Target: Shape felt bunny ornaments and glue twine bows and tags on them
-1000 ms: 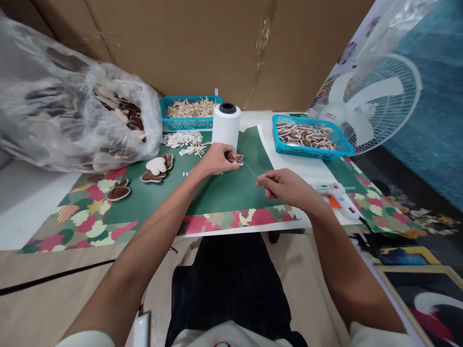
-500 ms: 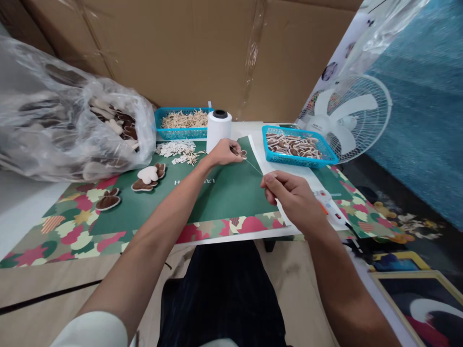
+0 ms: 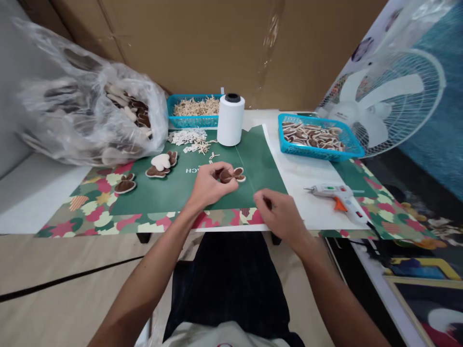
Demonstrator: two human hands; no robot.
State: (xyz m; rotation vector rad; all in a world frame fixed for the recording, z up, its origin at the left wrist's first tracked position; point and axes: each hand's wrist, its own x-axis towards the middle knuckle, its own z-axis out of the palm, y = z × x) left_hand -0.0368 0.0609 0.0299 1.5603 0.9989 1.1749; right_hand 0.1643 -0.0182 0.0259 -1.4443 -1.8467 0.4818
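My left hand (image 3: 211, 187) pinches a small brown rabbit-head-shaped fabric piece (image 3: 238, 174) with pale edging, its ears pointing right. A thin white thread (image 3: 243, 161) runs from the base of the white thread spool (image 3: 230, 123) toward my right hand (image 3: 278, 212), whose fingers are closed on it. Whether the thread touches the rabbit-head piece cannot be made out. Left of my hands, a cream piece (image 3: 160, 162) lies on brown ones, and another brown rabbit-head piece (image 3: 125, 184) lies nearer the table's left end.
Small bows (image 3: 200, 146) and white cut-outs (image 3: 186, 137) lie before a blue basket (image 3: 193, 122) of more bows. A second blue basket (image 3: 320, 153) holds brown pieces. A glue gun (image 3: 331, 191), a fan (image 3: 383, 103) and a stuffed plastic bag (image 3: 154, 108) flank the work area.
Both hands have come nearer my body, and the left now shows more of the brown piece. The thread now stretches from the spool to my right hand. The view has shifted.
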